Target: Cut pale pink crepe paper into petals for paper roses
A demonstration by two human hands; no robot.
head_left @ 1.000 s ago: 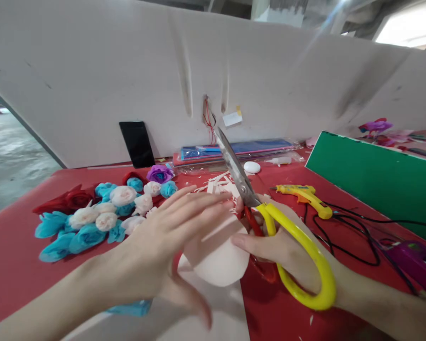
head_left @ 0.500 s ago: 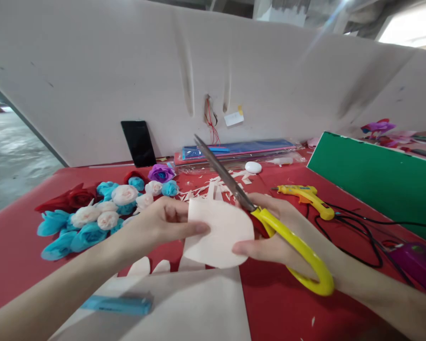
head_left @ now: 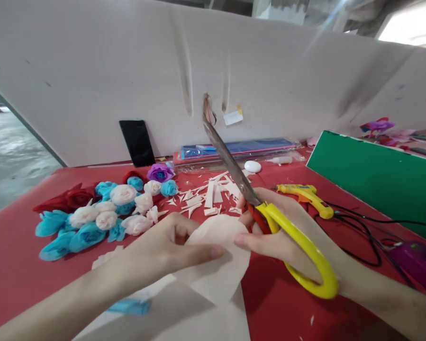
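A pale pink piece of paper with a rounded outline is pinched between thumb and fingers of my left hand. Its right edge lies at the thumb and fingertips of my right hand, which also keeps hold of the scissors with yellow handles. Their blades point up and away, clear of the paper. Below my hands lies a large pale sheet on the red tabletop, with a light blue pen on it, partly covered by my left forearm. Scalloped pale paper shows beyond that forearm.
Crepe-paper roses in blue, white, red and purple lie at left. Paper scraps are scattered behind my hands. A yellow glue gun with a black cord and a green board are at right. A dark phone leans against the wall.
The paper has turned between my hands, so its rounded edge now faces up and its lower end points down. The scissors' blades stand slightly steeper.
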